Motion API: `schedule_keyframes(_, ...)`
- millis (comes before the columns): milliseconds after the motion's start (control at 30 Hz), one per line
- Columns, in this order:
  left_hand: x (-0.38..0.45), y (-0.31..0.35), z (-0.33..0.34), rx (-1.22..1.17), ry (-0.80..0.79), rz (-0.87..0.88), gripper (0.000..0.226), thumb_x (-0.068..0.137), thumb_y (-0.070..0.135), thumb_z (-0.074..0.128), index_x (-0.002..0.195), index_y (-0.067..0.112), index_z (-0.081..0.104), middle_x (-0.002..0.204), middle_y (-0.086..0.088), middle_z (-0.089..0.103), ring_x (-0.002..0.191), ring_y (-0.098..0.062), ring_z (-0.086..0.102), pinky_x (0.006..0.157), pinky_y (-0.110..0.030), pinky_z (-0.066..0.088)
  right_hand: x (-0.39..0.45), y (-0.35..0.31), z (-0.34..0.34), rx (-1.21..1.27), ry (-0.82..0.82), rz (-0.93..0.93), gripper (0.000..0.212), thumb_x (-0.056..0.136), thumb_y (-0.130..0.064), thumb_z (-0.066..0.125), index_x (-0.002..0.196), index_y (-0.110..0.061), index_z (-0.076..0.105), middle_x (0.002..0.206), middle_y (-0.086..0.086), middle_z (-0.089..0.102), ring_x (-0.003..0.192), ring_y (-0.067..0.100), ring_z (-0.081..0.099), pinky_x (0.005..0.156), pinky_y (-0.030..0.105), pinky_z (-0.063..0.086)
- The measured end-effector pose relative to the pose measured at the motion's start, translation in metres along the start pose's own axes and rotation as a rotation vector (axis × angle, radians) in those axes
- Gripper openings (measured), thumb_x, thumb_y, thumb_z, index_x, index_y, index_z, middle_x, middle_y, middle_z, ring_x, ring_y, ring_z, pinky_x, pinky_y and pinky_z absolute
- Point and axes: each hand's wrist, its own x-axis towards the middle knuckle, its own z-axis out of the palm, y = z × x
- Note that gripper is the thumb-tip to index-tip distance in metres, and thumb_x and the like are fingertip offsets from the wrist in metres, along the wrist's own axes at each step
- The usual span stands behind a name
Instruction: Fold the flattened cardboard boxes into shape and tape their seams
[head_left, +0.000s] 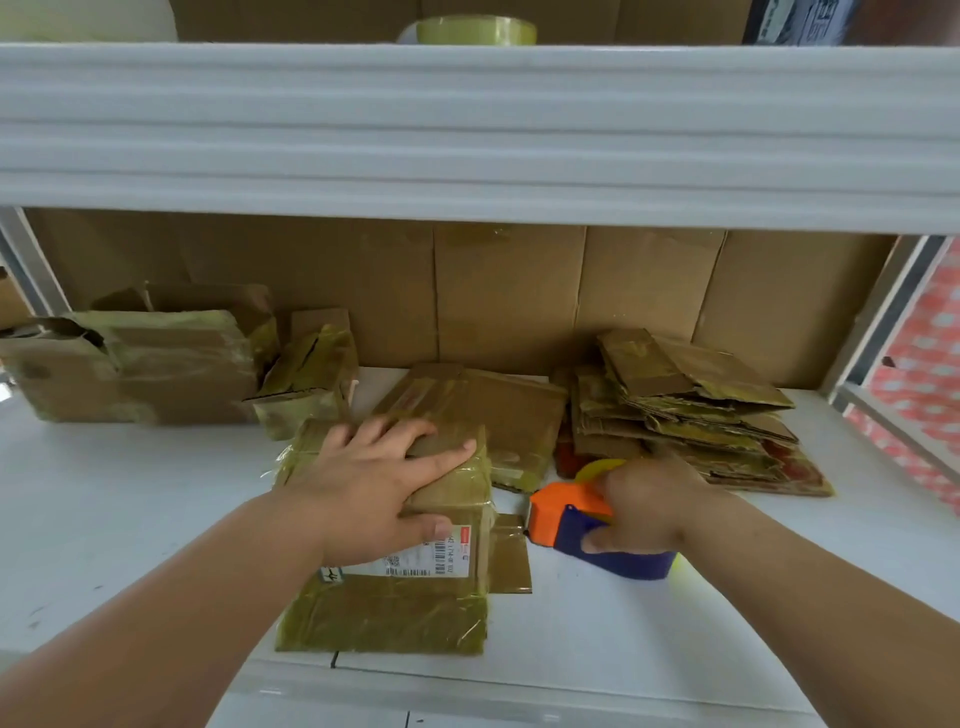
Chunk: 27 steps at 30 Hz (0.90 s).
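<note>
Right now my left hand (384, 483) lies flat, fingers spread, on top of the folded box (410, 525) at the front middle of the white counter (130, 519), pressing it down, I'd say so it stays put while tape goes on. My right hand (644, 514) grips the tape dispenser (576, 525), fingers curled round its blue handle, the orange head pointing at the box's right side; a short tape-covered flap (511, 553) sticks out there, just beside the dispenser's nose, so that seam looks like the one being closed. Box is worn brown cardboard, squarish, wrapped in glossy yellowish tape, wrinkled at the edges, with a white printed label on the near face. Behind it lies a flat taped piece (498, 410); to the right a messy stack of flattened boxes (691, 410), frayed and tape-patched, presumably waiting. Back left sit finished boxes (135, 369), dented. A tape roll (475, 30) sits on the shelf above.
</note>
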Motion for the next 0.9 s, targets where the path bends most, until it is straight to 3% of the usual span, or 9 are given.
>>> schedule_keyframes(100, -0.004, 0.003, 0.001, -0.016, 0.001, -0.004, 0.064, 0.092, 0.073, 0.03, 0.134, 0.07, -0.019, 0.164, 0.009, -0.002, 0.148, -0.019, 0.003, 0.114, -0.044, 0.012, -0.003, -0.008, -0.009, 0.001, 0.143, 0.036, 0.051, 0.083, -0.072, 0.045, 0.091, -0.025, 0.063, 0.089, -0.002, 0.062, 0.086, 0.02, 0.057, 0.074, 0.032, 0.045)
schedule_keyframes(233, -0.006, 0.007, 0.003, -0.029, -0.004, -0.011, 0.06, 0.096, 0.069, 0.026, 0.133, 0.07, -0.021, 0.166, 0.006, -0.009, 0.152, -0.018, -0.007, 0.116, -0.042, 0.006, -0.001, -0.035, -0.021, 0.291, 0.567, -0.057, 0.044, 0.096, -0.043, 0.034, 0.128, -0.027, 0.059, 0.127, 0.0, 0.057, 0.12, 0.024, 0.051, 0.099, 0.04, 0.045)
schedule_keyframes(300, -0.007, 0.008, 0.005, -0.021, -0.01, -0.009, 0.059, 0.096, 0.068, 0.024, 0.13, 0.07, -0.025, 0.166, 0.005, -0.013, 0.152, -0.019, -0.012, 0.117, -0.042, 0.005, -0.002, -0.053, -0.025, 0.422, 0.511, -0.221, 0.049, 0.101, -0.03, 0.037, 0.15, -0.025, 0.04, 0.15, -0.001, 0.043, 0.138, 0.022, 0.039, 0.114, 0.037, 0.034)
schedule_keyframes(400, -0.006, 0.008, 0.007, -0.022, -0.023, -0.016, 0.06, 0.097, 0.067, 0.021, 0.13, 0.066, -0.029, 0.164, 0.005, -0.02, 0.151, -0.017, -0.018, 0.119, -0.043, 0.002, -0.008, -0.078, -0.019, 0.612, 0.206, -0.32, 0.075, 0.101, -0.017, 0.042, 0.159, -0.025, -0.005, 0.166, -0.007, 0.005, 0.151, 0.017, 0.017, 0.12, 0.026, 0.019)
schedule_keyframes(433, -0.006, 0.009, 0.008, -0.029, -0.029, -0.02, 0.062, 0.097, 0.067, 0.021, 0.131, 0.063, -0.03, 0.163, 0.006, -0.022, 0.15, -0.016, -0.02, 0.12, -0.044, 0.001, -0.009, -0.086, -0.013, 0.701, 0.132, -0.298, 0.084, 0.099, -0.016, 0.044, 0.156, -0.028, -0.017, 0.166, -0.005, 0.006, 0.148, 0.018, 0.025, 0.117, 0.027, 0.025)
schedule_keyframes(500, -0.005, 0.009, 0.01, -0.037, -0.031, -0.031, 0.067, 0.097, 0.068, 0.021, 0.134, 0.056, -0.033, 0.162, 0.007, -0.024, 0.149, -0.014, -0.022, 0.121, -0.045, 0.0, -0.011, -0.102, -0.001, 0.914, 0.06, -0.235, 0.097, 0.096, -0.017, 0.048, 0.147, -0.036, -0.032, 0.155, 0.005, 0.039, 0.126, 0.018, 0.053, 0.104, 0.03, 0.044)
schedule_keyframes(567, -0.004, 0.009, 0.012, -0.041, -0.031, -0.039, 0.071, 0.096, 0.069, 0.021, 0.141, 0.05, -0.031, 0.162, 0.008, -0.024, 0.149, -0.013, -0.022, 0.122, -0.045, 0.0, -0.007, -0.116, 0.007, 1.087, 0.079, -0.173, 0.1, 0.095, -0.012, 0.05, 0.145, -0.038, -0.033, 0.129, 0.006, 0.063, 0.105, 0.016, 0.066, 0.093, 0.038, 0.055)
schedule_keyframes(700, -0.004, 0.009, 0.011, -0.047, -0.049, -0.038, 0.075, 0.097, 0.068, 0.023, 0.147, 0.044, -0.027, 0.161, 0.008, -0.025, 0.149, -0.012, -0.022, 0.122, -0.044, -0.001, -0.007, -0.122, 0.003, 1.225, 0.05, -0.097, 0.101, 0.094, -0.004, 0.053, 0.152, -0.033, -0.024, 0.116, 0.008, 0.068, 0.092, 0.018, 0.068, 0.082, 0.036, 0.057)
schedule_keyframes(900, -0.005, 0.007, 0.009, -0.059, -0.054, -0.041, 0.081, 0.098, 0.066, 0.024, 0.151, 0.031, -0.026, 0.162, 0.009, -0.023, 0.148, -0.009, -0.022, 0.124, -0.042, -0.002, -0.008, -0.117, -0.002, 1.179, 0.012, -0.111, 0.096, 0.093, -0.029, 0.06, 0.157, -0.033, -0.012, 0.139, -0.001, 0.057, 0.121, 0.017, 0.058, 0.102, 0.037, 0.05)
